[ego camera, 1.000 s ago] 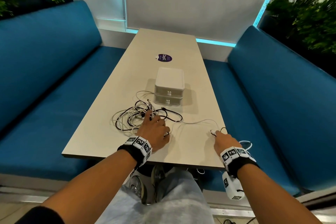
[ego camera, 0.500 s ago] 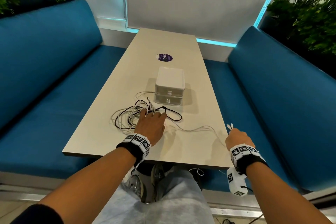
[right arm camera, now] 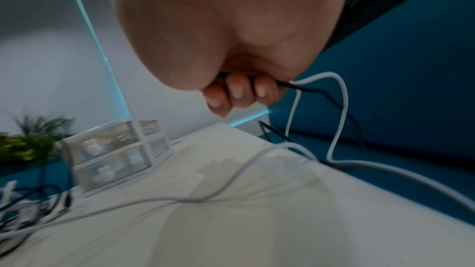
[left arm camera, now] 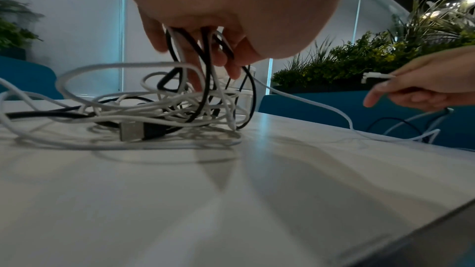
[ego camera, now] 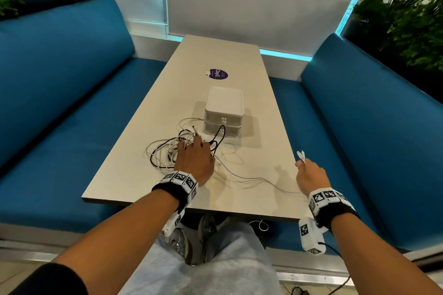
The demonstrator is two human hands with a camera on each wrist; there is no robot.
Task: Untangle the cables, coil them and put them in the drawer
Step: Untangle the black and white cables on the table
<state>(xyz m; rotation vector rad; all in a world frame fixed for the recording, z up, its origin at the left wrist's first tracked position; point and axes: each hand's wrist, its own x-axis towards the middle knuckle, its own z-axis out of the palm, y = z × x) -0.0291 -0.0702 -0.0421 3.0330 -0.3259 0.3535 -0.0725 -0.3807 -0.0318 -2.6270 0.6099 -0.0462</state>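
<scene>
Now the left hand (ego camera: 194, 163) is lying over the tangled cables (ego camera: 165, 153) near the table's (ego camera: 259, 189) front left part, its fingers (left arm camera: 232, 66) hooked through several black and white strands. The right hand (ego camera: 311, 176) is hovering over the right edge, pinching a white cable end (ego camera: 300, 156) with its fingers curled. The drawer box (ego camera: 224, 112) is standing closed behind the tangle.

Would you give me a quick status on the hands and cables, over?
Left hand grips tangle. Right hand pinches white cable end, off table edge. Drawer unit closed. Cables still knotted.

Smooth matt table (ego camera: 251, 175), clear-plastic drawer box (right arm camera: 115, 149)
</scene>
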